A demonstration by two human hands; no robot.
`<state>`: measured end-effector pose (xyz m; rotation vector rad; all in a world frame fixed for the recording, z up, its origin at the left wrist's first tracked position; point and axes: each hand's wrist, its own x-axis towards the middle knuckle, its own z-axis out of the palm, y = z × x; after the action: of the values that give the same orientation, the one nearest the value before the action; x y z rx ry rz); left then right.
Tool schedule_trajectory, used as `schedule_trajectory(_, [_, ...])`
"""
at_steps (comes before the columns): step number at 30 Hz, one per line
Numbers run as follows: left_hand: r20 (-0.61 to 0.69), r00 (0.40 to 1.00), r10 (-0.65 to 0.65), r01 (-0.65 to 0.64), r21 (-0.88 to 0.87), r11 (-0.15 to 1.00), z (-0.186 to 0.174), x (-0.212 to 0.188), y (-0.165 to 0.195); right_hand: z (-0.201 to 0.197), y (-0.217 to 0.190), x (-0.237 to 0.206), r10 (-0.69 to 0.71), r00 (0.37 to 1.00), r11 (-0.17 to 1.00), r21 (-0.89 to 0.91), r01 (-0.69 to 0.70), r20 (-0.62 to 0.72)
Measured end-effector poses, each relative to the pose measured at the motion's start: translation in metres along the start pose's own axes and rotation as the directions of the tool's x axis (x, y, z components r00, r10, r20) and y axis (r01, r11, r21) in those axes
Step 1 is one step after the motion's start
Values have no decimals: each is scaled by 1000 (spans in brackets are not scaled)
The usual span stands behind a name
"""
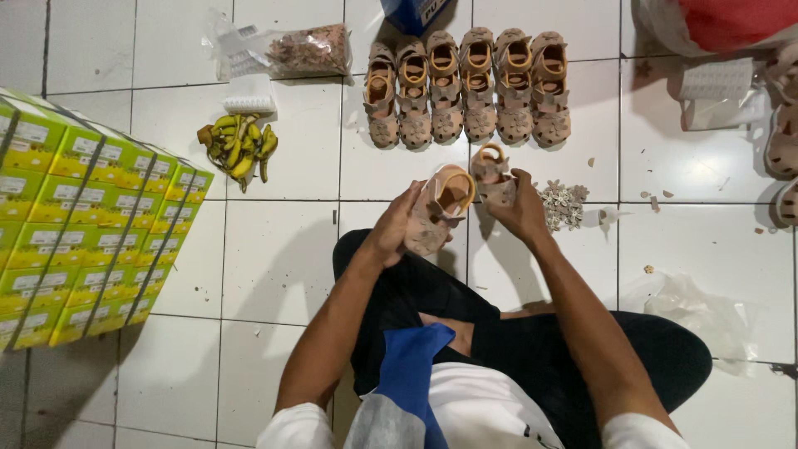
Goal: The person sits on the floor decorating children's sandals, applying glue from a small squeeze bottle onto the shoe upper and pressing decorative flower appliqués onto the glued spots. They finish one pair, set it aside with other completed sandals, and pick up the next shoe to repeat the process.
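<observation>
A white tiled floor (283,266) is seen from above, and a seated person's dark-trousered legs are spread across its lower middle; a large stack of green and yellow boxes (83,224) is piled at the left edge; a row of pink child's sandals (465,91) is lined up side by side at the top centre, well apart from the hands; a clear plastic bag of pinkish pieces (307,51) is laid to the left of that row; a bunch of small bananas (239,148) is set between the bag and the boxes; a little heap of pale flower-shaped trims (563,204) is scattered just beside the right wrist. One pink sandal (436,212) is gripped by the left hand (397,229), the fingers being curled around its side and sole, above the knees; a second pink sandal (492,176) is pinched by the closed fingers of the right hand (522,209), and the two shoes are held just beside each other.
</observation>
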<state>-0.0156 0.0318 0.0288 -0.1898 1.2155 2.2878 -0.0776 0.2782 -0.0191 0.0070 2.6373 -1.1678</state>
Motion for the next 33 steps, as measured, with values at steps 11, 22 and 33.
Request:
schedule_trajectory(11, [294,903,-312,198,360,912,25,-31,81,-148,-54,-117,-346,895,917,-100,386,283])
schedule_trajectory(22, [440,775,-454,249,449,858,51,-46,80,-140,-73,-158,-576,740,756,-118,643,347])
schedule_trajectory(33, [384,730,-565,364,481,797,41,-12,33,-88,-55,-173,-735,616,576,-217,788,284])
